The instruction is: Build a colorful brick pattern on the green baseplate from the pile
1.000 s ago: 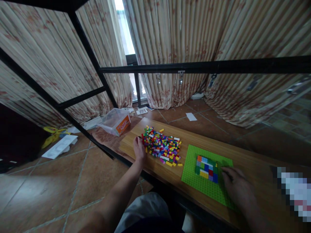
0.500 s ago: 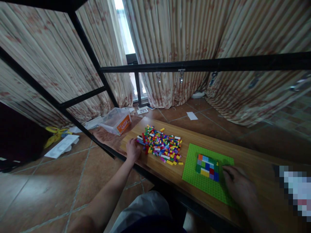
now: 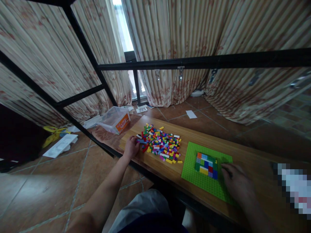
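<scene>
Beside the left edge of a pile of small toy building bricks, my left hand rests with its fingers curled in. A blue brick lies right at its fingertips; whether it is gripped is hard to make out. At the right side of a green studded baseplate is my right hand, thumb and fingers bent together; anything between them is hidden. On the baseplate sits a flat rectangular block of joined bricks in orange, white, blue, green, yellow, red and purple.
The pile and baseplate lie on a long wooden bench top. Beyond its left end stands a clear plastic box with an orange label. A black metal bar crosses ahead, before striped curtains. A pixelated patch covers something at the far right.
The view has shifted slightly. My left fingers and the blue brick beside them have moved a little against the pile. My right hand stays by the baseplate's right side.
</scene>
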Action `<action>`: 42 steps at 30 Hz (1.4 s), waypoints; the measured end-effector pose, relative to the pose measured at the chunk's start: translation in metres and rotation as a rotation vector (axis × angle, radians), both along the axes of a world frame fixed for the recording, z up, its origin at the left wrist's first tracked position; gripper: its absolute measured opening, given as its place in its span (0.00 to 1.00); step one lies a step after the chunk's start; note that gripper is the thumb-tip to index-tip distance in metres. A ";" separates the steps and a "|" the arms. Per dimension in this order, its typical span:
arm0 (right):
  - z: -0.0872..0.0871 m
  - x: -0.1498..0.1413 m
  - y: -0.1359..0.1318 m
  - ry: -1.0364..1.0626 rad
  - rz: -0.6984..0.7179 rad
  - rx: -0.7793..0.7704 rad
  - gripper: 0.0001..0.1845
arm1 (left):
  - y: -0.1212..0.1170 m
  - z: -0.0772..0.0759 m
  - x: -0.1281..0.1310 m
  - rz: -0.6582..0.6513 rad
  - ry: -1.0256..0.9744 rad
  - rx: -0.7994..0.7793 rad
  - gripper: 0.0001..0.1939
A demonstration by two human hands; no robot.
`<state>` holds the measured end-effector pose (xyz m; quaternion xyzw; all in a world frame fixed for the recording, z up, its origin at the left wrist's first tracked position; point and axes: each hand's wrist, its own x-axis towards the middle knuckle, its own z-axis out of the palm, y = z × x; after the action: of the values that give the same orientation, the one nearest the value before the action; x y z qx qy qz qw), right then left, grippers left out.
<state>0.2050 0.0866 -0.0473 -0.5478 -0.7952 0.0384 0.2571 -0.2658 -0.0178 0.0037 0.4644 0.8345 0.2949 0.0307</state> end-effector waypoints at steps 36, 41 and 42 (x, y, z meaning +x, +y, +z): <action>0.074 -0.106 -0.111 0.620 0.546 -0.924 0.16 | -0.031 0.040 0.195 -0.666 -1.065 0.031 0.18; 0.071 -0.111 -0.113 0.805 0.553 -0.966 0.18 | -0.030 0.045 0.205 -0.612 -1.066 0.011 0.17; 0.071 -0.110 -0.111 0.827 0.538 -0.959 0.19 | -0.029 0.045 0.206 -0.599 -1.068 -0.009 0.17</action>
<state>0.0949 -0.0246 0.0238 -0.3250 -0.6353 0.6544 0.2502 -0.0602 -0.0469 0.0492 0.4666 0.5385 0.4618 0.5282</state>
